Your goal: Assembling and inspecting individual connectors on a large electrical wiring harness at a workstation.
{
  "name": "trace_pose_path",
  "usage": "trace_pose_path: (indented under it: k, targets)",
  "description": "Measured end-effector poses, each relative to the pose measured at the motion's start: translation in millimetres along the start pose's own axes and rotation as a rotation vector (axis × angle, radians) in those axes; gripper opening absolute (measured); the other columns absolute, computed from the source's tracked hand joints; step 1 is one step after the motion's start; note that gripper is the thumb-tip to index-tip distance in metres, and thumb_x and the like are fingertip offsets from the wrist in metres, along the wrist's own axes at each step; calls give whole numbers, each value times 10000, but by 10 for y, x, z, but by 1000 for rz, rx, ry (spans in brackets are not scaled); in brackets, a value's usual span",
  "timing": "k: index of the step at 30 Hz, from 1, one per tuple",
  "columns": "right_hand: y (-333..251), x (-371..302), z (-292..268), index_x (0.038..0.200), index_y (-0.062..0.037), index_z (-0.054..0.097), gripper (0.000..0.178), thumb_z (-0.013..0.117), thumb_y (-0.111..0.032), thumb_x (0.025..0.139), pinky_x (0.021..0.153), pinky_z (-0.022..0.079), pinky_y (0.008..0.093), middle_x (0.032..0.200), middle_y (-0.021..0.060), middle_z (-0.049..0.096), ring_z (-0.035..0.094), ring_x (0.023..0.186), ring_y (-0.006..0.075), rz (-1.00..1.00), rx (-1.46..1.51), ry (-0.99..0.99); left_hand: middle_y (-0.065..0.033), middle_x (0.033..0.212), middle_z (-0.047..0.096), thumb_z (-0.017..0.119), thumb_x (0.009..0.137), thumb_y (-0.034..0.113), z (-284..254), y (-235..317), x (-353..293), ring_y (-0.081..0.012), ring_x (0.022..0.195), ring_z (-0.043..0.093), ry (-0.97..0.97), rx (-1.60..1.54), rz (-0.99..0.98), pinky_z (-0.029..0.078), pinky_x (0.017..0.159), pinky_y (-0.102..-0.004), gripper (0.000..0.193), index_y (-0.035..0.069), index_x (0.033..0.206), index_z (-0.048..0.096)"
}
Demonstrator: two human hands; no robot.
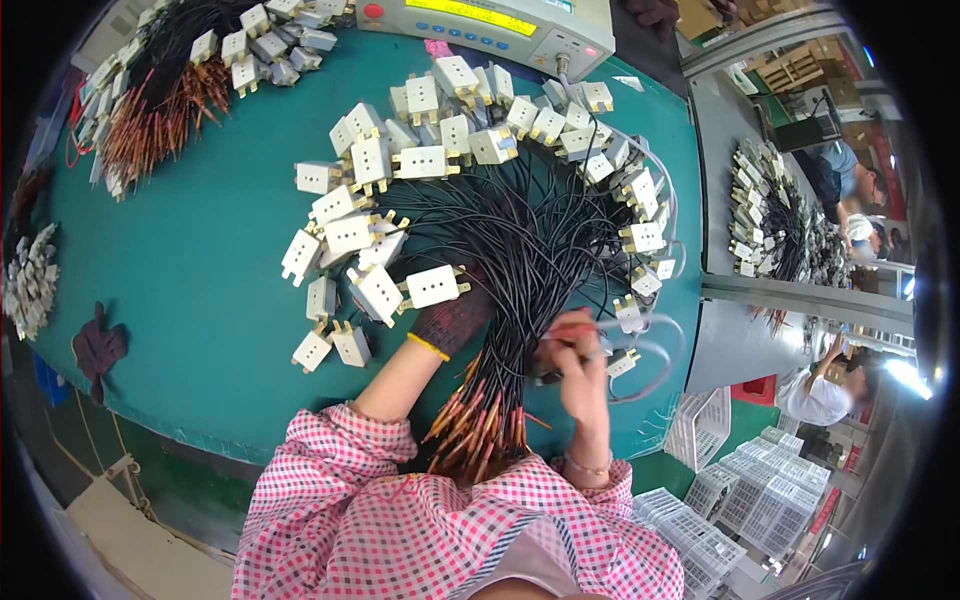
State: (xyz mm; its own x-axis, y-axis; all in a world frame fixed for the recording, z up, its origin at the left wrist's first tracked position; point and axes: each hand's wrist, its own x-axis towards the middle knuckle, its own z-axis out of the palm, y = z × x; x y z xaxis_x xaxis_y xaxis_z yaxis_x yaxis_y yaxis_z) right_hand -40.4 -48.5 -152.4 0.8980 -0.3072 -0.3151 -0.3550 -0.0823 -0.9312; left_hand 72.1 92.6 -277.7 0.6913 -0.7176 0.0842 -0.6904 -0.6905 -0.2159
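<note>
A thick bundle of black wires (515, 260) fans out across the green table. At its far ends are several white box-shaped parts (432, 287) with three dark holes and brass tabs; its near ends are orange-brown tips (478, 425). My left hand (455, 318), in a dark glove with a yellow cuff, reaches under the bundle's left side, its fingers hidden by wires. My bare right hand (578, 362), smeared by motion, is at the bundle's right side. Its curled fingers grip a red piece (572, 325), whose exact kind is blurred. A grey cable (660, 350) loops beside it.
A bench tester (485, 28) with a lit yellow display stands at the far edge. Another wire bundle (165, 105) lies far left, with more white parts (32, 280) near the left rim. A dark glove (98, 350) rests there. White crates (760, 490) and co-workers (822, 392) are rightward.
</note>
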Motion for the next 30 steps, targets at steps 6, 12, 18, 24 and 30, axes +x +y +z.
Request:
trace_pose_path:
  k: [6,12,18,24,30]
  targets:
    - [-94,-304,-424,1033,-14,495,209,493,-23,825,619,417,267,895,81,504,497,689,133,-500,-99,138,-128,1171,569,558,851,69,-919,-1,-658,-269,1063,549,350,-1428,-491,431,930,-358,385,36,1232,513]
    - [-7,-221,-299,1048,-3,521,261,604,-17,801,594,441,236,868,55,578,572,697,86,-442,-618,-124,-45,1024,618,612,862,79,-916,-232,-598,-127,955,572,576,-2855,-666,487,864,-315,276,45,1130,560]
    - [-249,-35,-494,1014,17,534,181,520,16,834,564,447,218,807,56,576,571,627,95,-562,-681,-308,-68,1092,612,658,790,-20,-1023,-193,-817,-156,970,590,413,-2255,-558,502,834,-282,394,36,1163,547]
    - [-1100,363,13,1017,22,539,174,469,7,858,632,510,317,992,132,524,587,767,199,-736,-39,-684,-137,1337,449,669,776,1,-894,-63,-1302,-252,1185,487,464,-2550,-343,462,950,-392,560,22,1282,429]
    - [-1045,937,782,904,34,543,123,478,41,800,638,507,311,957,143,529,605,736,215,-201,44,-1241,-125,1295,502,702,802,201,-913,-54,-1538,-215,1123,527,182,-2458,-333,472,900,-354,559,7,1268,462]
